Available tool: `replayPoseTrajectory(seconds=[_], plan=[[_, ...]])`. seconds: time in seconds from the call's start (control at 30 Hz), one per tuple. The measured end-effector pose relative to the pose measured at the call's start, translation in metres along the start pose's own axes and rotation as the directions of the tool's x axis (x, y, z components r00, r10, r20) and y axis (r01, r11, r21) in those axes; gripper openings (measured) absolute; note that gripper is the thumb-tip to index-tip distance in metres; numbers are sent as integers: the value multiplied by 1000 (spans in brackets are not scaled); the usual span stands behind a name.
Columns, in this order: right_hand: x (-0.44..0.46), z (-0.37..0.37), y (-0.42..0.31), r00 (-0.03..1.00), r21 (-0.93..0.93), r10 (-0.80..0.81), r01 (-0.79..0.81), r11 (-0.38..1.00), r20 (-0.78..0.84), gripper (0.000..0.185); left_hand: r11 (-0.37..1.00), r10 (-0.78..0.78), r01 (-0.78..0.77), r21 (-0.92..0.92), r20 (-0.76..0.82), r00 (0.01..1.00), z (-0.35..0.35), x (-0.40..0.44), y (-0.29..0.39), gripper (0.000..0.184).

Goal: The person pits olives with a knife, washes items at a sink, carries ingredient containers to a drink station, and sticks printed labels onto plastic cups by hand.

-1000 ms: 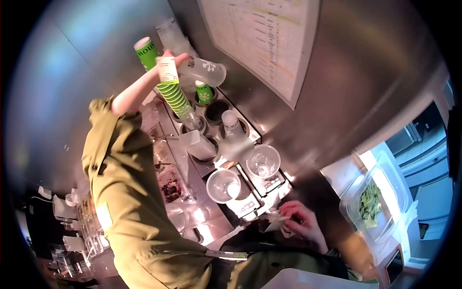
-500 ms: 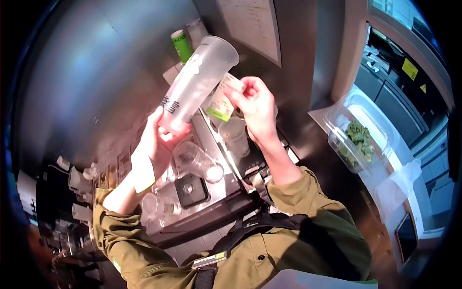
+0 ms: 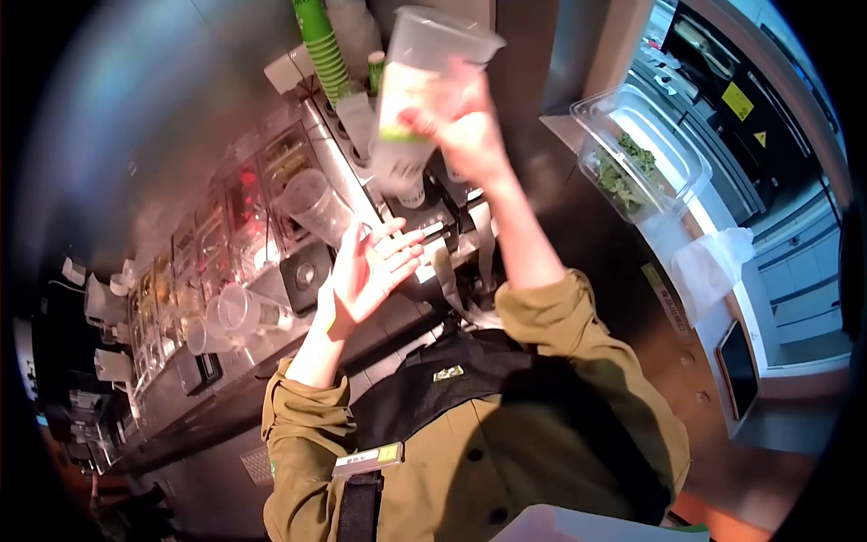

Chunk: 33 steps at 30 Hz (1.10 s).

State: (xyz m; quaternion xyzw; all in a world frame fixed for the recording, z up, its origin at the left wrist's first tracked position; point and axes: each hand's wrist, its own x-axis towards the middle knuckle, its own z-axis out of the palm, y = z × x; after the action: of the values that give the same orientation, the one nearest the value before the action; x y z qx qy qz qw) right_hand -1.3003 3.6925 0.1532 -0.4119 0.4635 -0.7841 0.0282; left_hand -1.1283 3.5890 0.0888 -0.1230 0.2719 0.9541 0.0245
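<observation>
A tall frosted plastic cup (image 3: pixel 433 41) stands nearly upright in the upper middle of the head view, with dark print low on its side. My right hand (image 3: pixel 465 131) grips it from the right, somewhat blurred. A pale label (image 3: pixel 404 101) with a green lower edge lies against the cup wall beside my fingers. Lower and to the left, my left hand (image 3: pixel 370 271) is empty, its fingers spread and palm showing. Just beyond it, a clear empty cup (image 3: pixel 316 206) leans on the counter.
Stacked green cups (image 3: pixel 323 54) rise at the back. Ingredient trays (image 3: pixel 244 217) line the left counter, with clear cups (image 3: pixel 246 310) near its front edge. On the right are a lidded tub of leafy greens (image 3: pixel 625 167), a crumpled plastic bag (image 3: pixel 713 262) and a phone (image 3: pixel 738 369).
The cup has passed from my left hand to my right and is more upright. The label, earlier between my right fingers, is now against the cup. My left hand has opened and moved lower.
</observation>
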Motion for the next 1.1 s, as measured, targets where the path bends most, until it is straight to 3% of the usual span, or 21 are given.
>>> replayPoseTrajectory(seconds=[0.03, 0.07, 0.1, 0.13, 0.17, 0.2, 0.23, 0.27, 0.3, 0.37, 0.47, 0.57, 0.63, 0.7, 0.73, 0.77, 0.83, 0.87, 1.03, 1.07, 1.1], plan=[[5, -13, 12, 990, -171, -109, 92, 981, -92, 60, 997, -39, 43, 71, -57, 998, -13, 1, -4, 45], [2, -32, 28, 995, -121, -50, 39, 992, -90, 58, 966, 16, 17, 258, -128, 992, -21, 1, -9, 38], [-6, -51, 39, 995, -214, -40, 19, 977, -96, 61, 884, 180, -59, 464, -222, 958, -18, 1, -19, 32], [-23, -59, 42, 988, -278, -71, 30, 960, -138, 66, 827, 235, -35, 562, -288, 928, -32, 11, -24, 30], [-43, -59, 43, 973, -418, -66, -33, 908, -220, 71, 722, 307, -64, 688, -236, 922, -48, 22, -28, 28], [-60, -63, 56, 965, -355, -35, -61, 933, -260, 74, 561, 414, -235, 794, -24, 910, -79, 41, -31, 26], [-77, -75, 77, 956, -445, -22, -116, 888, -293, 78, 597, 424, -231, 768, -57, 904, -79, 47, -31, 23], [-90, -85, 90, 946, -633, -7, -212, 744, -325, 83, 425, 522, -197, 884, -62, 850, -91, 58, -35, 22], [-102, -96, 108, 939, -719, -64, -213, 662, -337, 86, 353, 555, -158, 922, -71, 829, -93, 63, -36, 20], [-119, -105, 128, 904, -667, -145, -181, 722, -403, 86, 285, 586, -134, 949, -62, 808, -85, 64, -39, 19], [-126, -111, 134, 900, -607, -136, -162, 778, -414, 84, 368, 575, -157, 916, -92, 813, -98, 74, -43, 20], [-127, -109, 122, 911, -667, -38, -272, 694, -411, 84, 298, 655, -184, 937, -61, 753, -108, 90, -44, 26], [-129, -113, 129, 906, -554, 9, -267, 788, -424, 85, 387, 715, -200, 900, -156, 681, -105, 98, -43, 36], [-132, -109, 137, 892, -454, 54, -280, 846, -449, 84, 298, 844, -213, 930, -152, 515, -114, 120, -45, 43], [-132, -106, 140, 905, -441, 61, -263, 858, -420, 84, 457, 766, -259, 851, -228, 600, -116, 128, -44, 65], [-133, -100, 140, 901, -388, 86, -266, 883, -424, 93, 340, 823, -198, 919, -189, 535, -110, 134, -42, 74], [-132, -89, 138, 915, -393, 169, -317, 863, -366, 88, 101, 910, -42, 994, -76, 408, -104, 155, -39, 91], [-131, -86, 139, 924, -418, 164, -308, 855, -346, 90, 38, 928, -68, 997, -10, 371, -104, 167, -37, 108], [-119, -65, 133, 929, -556, 198, -349, 754, -314, 87, 42, 912, -366, 930, 114, 394, -126, 206, -8, 111], [-118, -63, 140, 938, -512, 183, -317, 798, -295, 88, 124, 897, -315, 941, 30, 441, -113, 196, -4, 109], [-117, -60, 147, 947, -466, 167, -283, 838, -275, 88, 86, 918, -303, 949, 42, 393, -133, 205, -3, 108]])
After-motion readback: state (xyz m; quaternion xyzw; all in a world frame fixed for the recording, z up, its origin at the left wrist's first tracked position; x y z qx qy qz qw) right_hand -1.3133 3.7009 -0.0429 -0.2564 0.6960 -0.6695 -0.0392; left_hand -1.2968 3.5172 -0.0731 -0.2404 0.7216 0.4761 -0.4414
